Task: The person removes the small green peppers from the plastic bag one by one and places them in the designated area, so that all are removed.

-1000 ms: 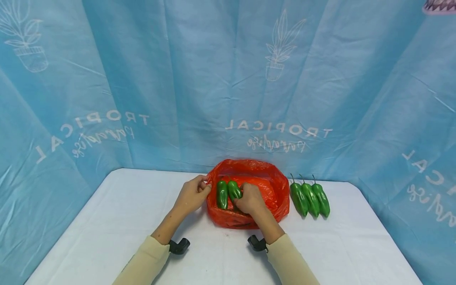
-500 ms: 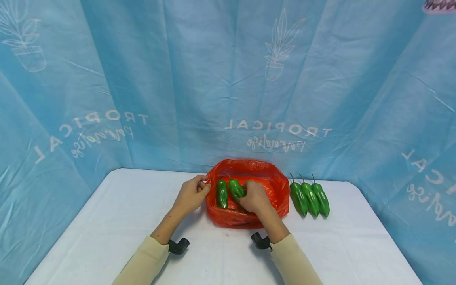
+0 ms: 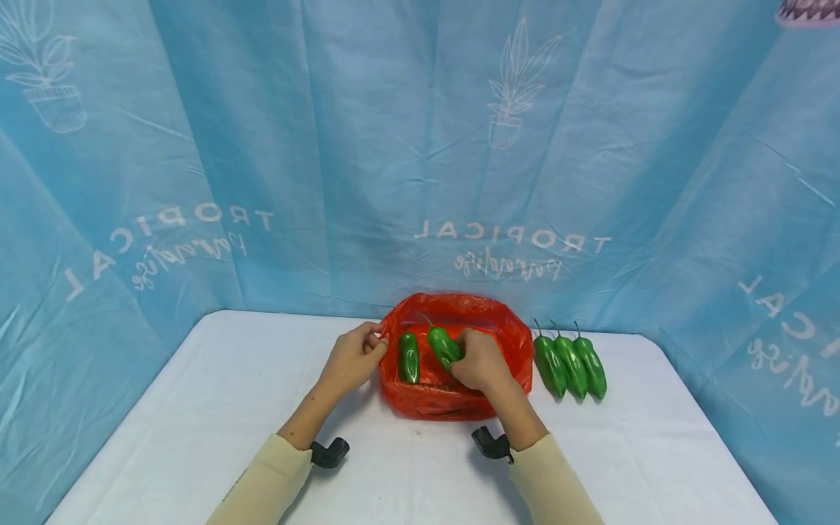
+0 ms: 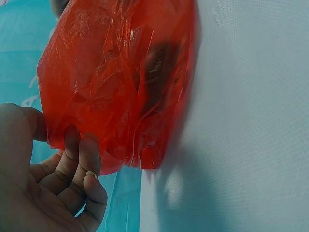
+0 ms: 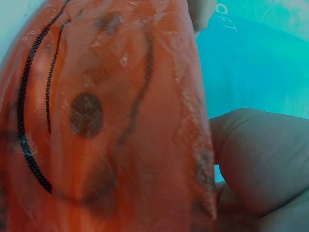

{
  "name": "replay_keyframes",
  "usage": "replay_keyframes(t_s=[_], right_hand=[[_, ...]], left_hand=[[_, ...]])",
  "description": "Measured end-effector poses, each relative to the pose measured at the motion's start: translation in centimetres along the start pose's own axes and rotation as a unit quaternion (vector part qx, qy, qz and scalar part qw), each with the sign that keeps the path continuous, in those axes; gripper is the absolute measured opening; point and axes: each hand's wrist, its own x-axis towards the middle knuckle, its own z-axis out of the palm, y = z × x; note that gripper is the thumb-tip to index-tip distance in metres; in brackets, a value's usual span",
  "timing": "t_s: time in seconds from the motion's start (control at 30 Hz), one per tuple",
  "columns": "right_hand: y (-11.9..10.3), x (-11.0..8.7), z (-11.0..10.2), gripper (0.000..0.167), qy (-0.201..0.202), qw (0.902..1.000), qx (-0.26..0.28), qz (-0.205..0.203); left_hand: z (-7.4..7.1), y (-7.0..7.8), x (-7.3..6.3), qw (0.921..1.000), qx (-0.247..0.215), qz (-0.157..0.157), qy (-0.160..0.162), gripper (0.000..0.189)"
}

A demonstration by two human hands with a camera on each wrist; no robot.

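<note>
A red plastic bag [image 3: 426, 407] stands with its mouth wide on the white table. My left hand [image 3: 351, 361] pinches the left edge of the bag; the left wrist view shows thumb and fingers on the red film [image 4: 101, 82]. Inside the bag, my right hand [image 3: 484, 362] grips a green chili pepper [image 3: 442, 344], whose stem points up and to the left. Its lower end is hidden by the hand. A second green pepper [image 3: 409, 359] stands against the bag's left side. In the right wrist view the bag wall [image 5: 164, 159] covers most of the right hand's fingers.
Three green peppers [image 3: 573, 368] lie side by side right of the bag, stems toward the back. A blue printed curtain [image 3: 367, 182] hangs behind and around the white table [image 3: 262, 386].
My right hand has shifted to the right inside the bag, carrying the pepper away from the one at the left side. The left hand has stayed on the bag's edge.
</note>
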Motion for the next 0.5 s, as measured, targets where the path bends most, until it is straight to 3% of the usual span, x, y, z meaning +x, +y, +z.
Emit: replay_keyframes(t_s=[0.17,0.5], right_hand=[[0.01,0.01,-0.34,0.033,0.009,0.9999,0.009,-0.001],[-0.25,-0.23,-0.99,0.042,0.046,0.9978,0.048,-0.009]], left_hand=[[0.06,0.02,-0.03,1.0,0.001,-0.001,0.001,0.031],[0.1,-0.07,-0.05,0.9999,-0.007,0.012,0.004,0.031]])
